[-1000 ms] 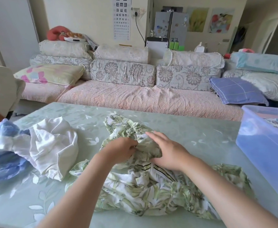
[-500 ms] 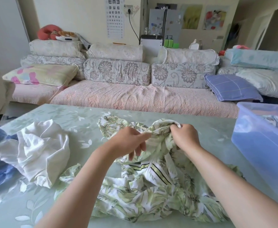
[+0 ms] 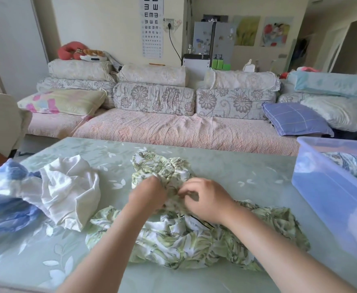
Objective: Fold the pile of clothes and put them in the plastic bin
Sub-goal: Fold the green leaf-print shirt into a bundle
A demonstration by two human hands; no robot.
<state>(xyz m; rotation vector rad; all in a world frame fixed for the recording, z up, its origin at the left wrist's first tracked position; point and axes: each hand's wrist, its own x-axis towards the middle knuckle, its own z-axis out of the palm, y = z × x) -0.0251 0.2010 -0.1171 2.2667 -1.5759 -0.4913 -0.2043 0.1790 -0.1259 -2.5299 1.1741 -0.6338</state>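
A crumpled green leaf-print garment (image 3: 186, 242) lies in the middle of the pale green table (image 3: 247, 172). My left hand (image 3: 150, 194) grips a bunched fold of it near the garment's upper part. Close beside it, my right hand (image 3: 207, 199) has curled fingers that pinch the same fabric. A white garment (image 3: 67, 191) and a blue and white one (image 3: 6, 204) lie loose at the left. The translucent blue plastic bin (image 3: 325, 187) stands at the right with patterned cloth inside.
A long sofa (image 3: 173, 127) with floral cushions runs behind the table. A purple checked pillow (image 3: 296, 118) lies at its right. A cream chair back (image 3: 0, 121) stands at the far left. Bare tabletop shows between the garment and the bin.
Both hands came down from lifting the garment's top edge and moved closer together over the bunched fabric. The view shifted slightly.
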